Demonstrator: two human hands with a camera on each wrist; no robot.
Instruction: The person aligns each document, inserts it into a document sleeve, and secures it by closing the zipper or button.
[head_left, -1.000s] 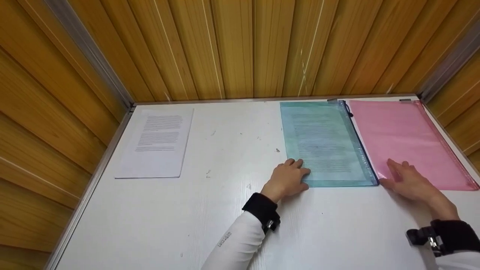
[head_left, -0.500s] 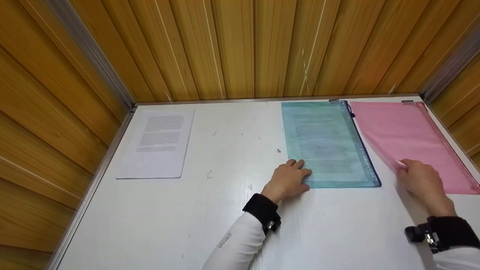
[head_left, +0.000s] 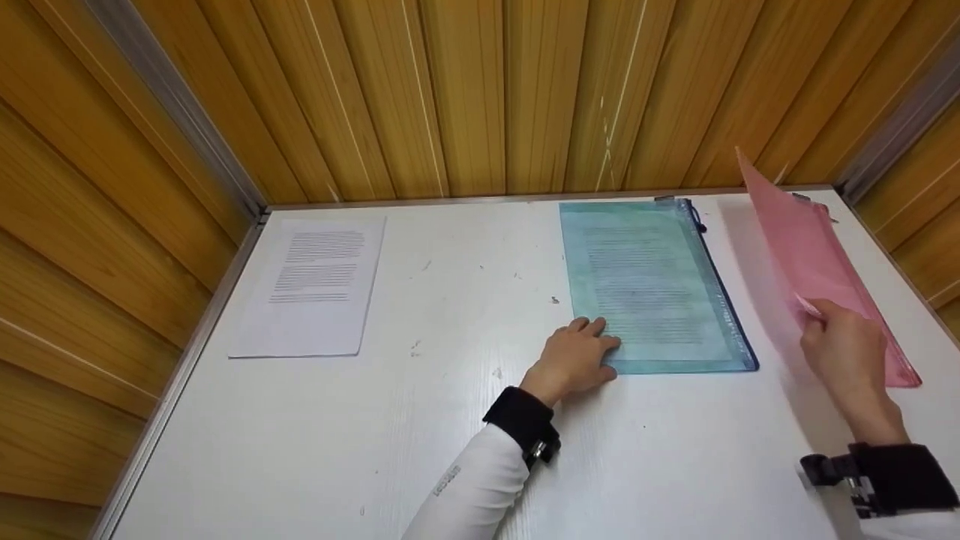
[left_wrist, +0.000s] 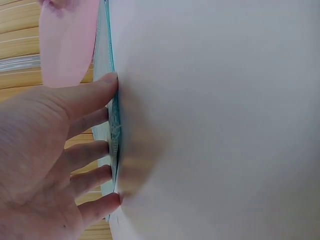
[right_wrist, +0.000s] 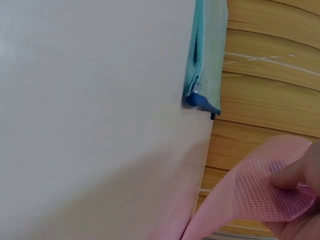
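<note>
A teal mesh zip pouch (head_left: 652, 285) with a printed sheet inside lies flat on the white table (head_left: 420, 420). My left hand (head_left: 581, 352) rests on its near left corner, fingers straight against the pouch edge (left_wrist: 114, 130). My right hand (head_left: 840, 349) pinches the near edge of a pink mesh zip pouch (head_left: 814, 262) and holds it tilted up off the table on its right long edge. In the right wrist view a finger presses the pink mesh (right_wrist: 265, 200), with the teal pouch's blue zip corner (right_wrist: 200, 102) beyond.
A printed sheet of paper (head_left: 311, 285) lies at the table's far left. Wooden slat walls (head_left: 480, 90) close the table in at the back and both sides, with metal corner strips (head_left: 180, 112).
The right hand has taken hold of the pink pouch's near edge and lifted it from flat on the table to a steep tilt. The left hand and teal pouch have stayed put.
</note>
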